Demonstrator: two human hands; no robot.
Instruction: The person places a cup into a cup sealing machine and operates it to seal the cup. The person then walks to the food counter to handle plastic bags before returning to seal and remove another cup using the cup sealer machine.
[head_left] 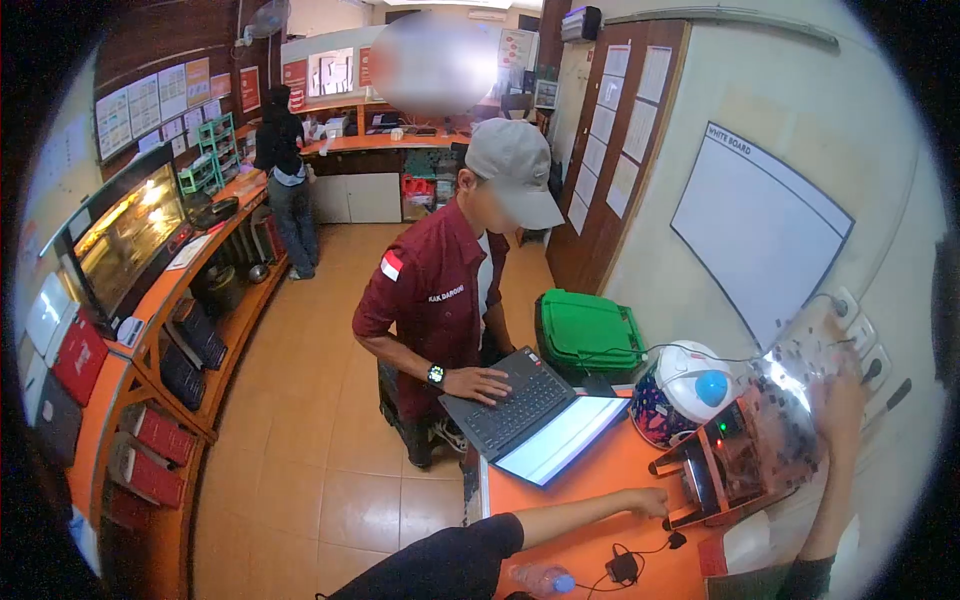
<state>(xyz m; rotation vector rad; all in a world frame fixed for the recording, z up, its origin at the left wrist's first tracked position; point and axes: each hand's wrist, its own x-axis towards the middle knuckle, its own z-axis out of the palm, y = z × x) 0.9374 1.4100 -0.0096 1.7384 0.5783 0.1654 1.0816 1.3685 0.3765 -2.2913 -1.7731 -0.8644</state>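
My left hand (643, 502) reaches across the orange counter with curled fingers, the fingertips right at the front foot of a box-shaped machine (735, 455). The machine has a dark front panel and lit green and red lights. At its right side is a sheet of clear plastic film (790, 400) with a dark print, shiny and crumpled. My right hand (843, 405) is raised at the film's outer edge, near the wall sockets; its fingers are blurred, and I cannot tell whether they grip it. A black power adapter (622, 568) lies below my left hand.
A person in a maroon shirt rests a hand on an open laptop (530, 405) across the counter (580, 450). A rice cooker (683, 395), a green-lidded bin (590, 328) and a plastic bottle (543, 580) are nearby. Another person stands at the far left shelves. Cables cross the counter.
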